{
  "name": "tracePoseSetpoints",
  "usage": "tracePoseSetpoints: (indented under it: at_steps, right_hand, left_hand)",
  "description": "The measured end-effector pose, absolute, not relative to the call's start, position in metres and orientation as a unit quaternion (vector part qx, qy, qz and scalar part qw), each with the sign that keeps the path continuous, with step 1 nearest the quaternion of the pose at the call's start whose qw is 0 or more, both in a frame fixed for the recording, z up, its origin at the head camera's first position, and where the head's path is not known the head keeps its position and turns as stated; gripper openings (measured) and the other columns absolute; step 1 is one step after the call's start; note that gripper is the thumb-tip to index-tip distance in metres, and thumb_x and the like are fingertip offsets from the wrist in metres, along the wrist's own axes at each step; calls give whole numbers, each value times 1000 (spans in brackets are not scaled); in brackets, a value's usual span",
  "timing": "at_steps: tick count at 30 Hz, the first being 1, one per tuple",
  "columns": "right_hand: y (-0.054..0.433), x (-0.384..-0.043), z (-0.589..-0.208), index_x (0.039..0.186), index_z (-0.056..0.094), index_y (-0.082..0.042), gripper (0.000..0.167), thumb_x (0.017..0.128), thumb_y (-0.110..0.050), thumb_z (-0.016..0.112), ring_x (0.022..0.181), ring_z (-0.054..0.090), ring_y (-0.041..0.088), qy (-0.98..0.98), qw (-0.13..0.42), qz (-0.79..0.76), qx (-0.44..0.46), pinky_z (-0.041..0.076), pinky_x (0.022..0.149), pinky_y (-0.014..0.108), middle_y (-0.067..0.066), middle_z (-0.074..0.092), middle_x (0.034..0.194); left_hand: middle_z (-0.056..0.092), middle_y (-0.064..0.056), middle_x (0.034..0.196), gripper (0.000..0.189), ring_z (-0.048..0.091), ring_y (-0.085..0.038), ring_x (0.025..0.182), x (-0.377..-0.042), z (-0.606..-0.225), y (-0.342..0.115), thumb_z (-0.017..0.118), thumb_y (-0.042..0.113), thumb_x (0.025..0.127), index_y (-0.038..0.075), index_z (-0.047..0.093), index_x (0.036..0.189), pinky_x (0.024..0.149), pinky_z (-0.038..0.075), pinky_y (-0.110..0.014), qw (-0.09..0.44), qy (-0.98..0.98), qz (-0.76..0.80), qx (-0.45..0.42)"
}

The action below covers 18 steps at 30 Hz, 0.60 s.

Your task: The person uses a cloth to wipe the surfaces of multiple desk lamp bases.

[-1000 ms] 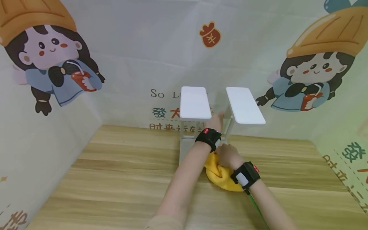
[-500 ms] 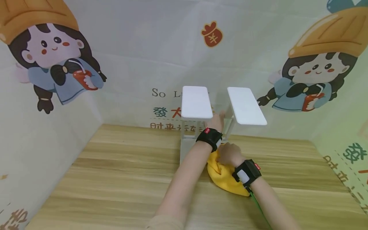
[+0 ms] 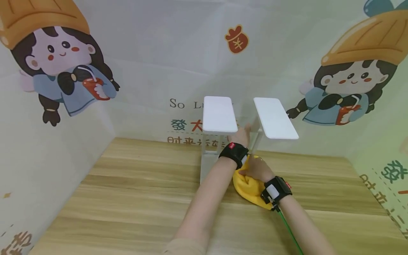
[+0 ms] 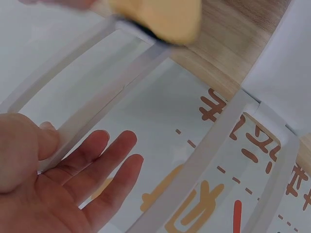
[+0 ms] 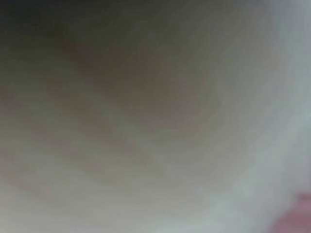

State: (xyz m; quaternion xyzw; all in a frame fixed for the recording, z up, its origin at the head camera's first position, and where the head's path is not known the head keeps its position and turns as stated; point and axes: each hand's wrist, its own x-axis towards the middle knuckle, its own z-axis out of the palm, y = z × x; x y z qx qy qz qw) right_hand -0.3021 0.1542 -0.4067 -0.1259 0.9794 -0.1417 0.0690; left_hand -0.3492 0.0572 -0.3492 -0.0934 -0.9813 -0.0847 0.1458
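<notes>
A white stand with two flat top plates [image 3: 220, 114] on slim posts stands on the wooden table. My left hand [image 3: 239, 137] reaches between the plates. In the left wrist view, the thumb and fingers of this hand [image 4: 73, 194] lie on either side of a pale post [image 4: 97, 119] and hold it. Lower down, my right hand [image 3: 259, 169] grips a bunched yellow cloth [image 3: 247, 186] against the stand's right side. The cloth [image 4: 158, 19] appears blurred on the frame in the left wrist view. The right wrist view is too blurred to make out anything.
A wooden tabletop [image 3: 134, 198] spreads around the stand. Behind it hangs a pale printed backdrop [image 3: 165, 53], close to the stand's rear. A green cable [image 3: 290, 228] trails from the right wristband [image 3: 276, 191] toward the front edge.
My right hand has shifted slightly right and up with the yellow cloth, and its fingers have turned. The left hand keeps its place on the stand. The head view has drifted a little.
</notes>
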Motion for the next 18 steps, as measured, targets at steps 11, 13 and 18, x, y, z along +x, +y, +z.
tracePoseSetpoints:
  at_steps: [11,13,18]
  right_hand:
    - [169,-310,-396,126,43,14,65,85,-30,68,75,57,23,969,129,-112,-177,47,67,33,18,63,89]
    - [170,-310,-402,134,33,17,72,87,-28,67,81,61,27,967,98,-135,-193,50,74,37,23,65,95]
    - [164,-298,-391,133,40,10,59,88,-22,63,79,58,26,964,175,-76,-182,46,65,34,21,63,97]
  left_hand:
    - [65,2,70,11,49,-10,51,-353,-349,58,47,18,98,16,53,107,45,23,-22,147,-981,-85,-95]
    - [71,3,78,11,58,-11,59,-357,-351,60,46,20,98,18,52,107,46,27,-23,135,-985,-62,-88]
    - [66,2,68,13,54,-12,53,-382,-370,68,40,24,100,21,52,104,44,29,-26,152,-981,-86,-79]
